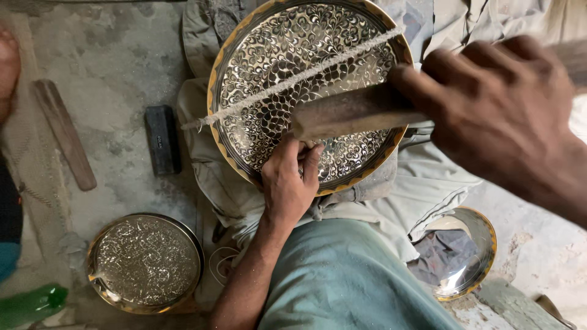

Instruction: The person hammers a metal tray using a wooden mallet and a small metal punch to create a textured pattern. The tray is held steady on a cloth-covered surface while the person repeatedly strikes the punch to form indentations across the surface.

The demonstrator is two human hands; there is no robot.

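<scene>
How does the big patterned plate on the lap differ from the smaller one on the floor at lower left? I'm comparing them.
The lap plate is larger, with a crisp dark leaf pattern; the floor plate is smaller and paler, its pattern blurrier. The left hand touches only the lap plate. Both are round with golden rims.

A floor-level metal-engraving workshop: a rough, stained concrete floor (116, 67), a large round brass plate with dense engraved scrollwork (269, 55) at top centre, a smaller patterned brass plate (145, 263) lower left, and a dark rectangular sharpening block (162, 139) beside a worn wooden stick (64, 133).
</scene>
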